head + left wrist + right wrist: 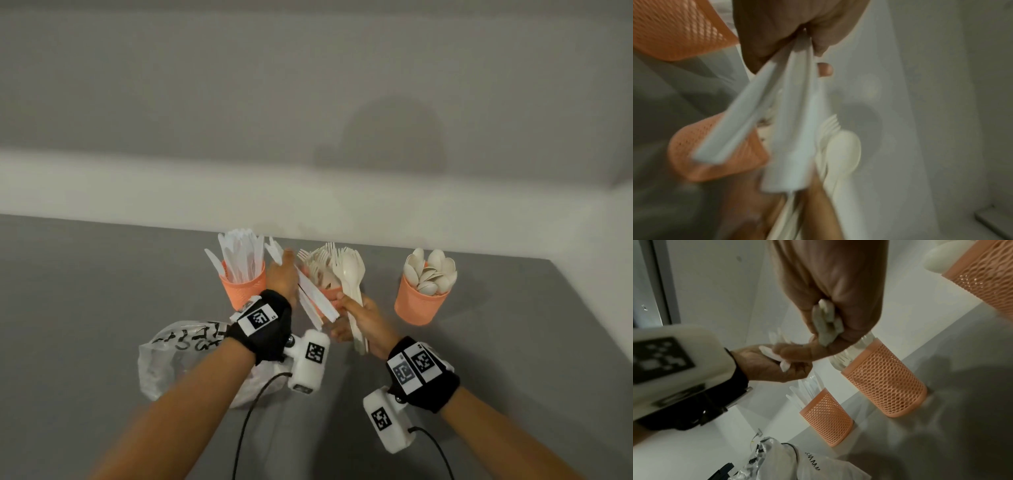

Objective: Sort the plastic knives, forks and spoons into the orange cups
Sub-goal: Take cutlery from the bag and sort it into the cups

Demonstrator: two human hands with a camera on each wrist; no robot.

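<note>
Three orange mesh cups stand in a row by the wall: the left cup with white knives, the middle cup with forks, the right cup with spoons. My left hand grips a few white knives between the left and middle cups; their handles fan out blurred in the left wrist view. My right hand holds a bundle of cream spoons and forks upright in front of the middle cup, their handle ends showing in its fist.
A crumpled clear plastic bag with black writing lies on the grey table near my left forearm. The white wall runs close behind the cups. Cables hang from both wrist cameras.
</note>
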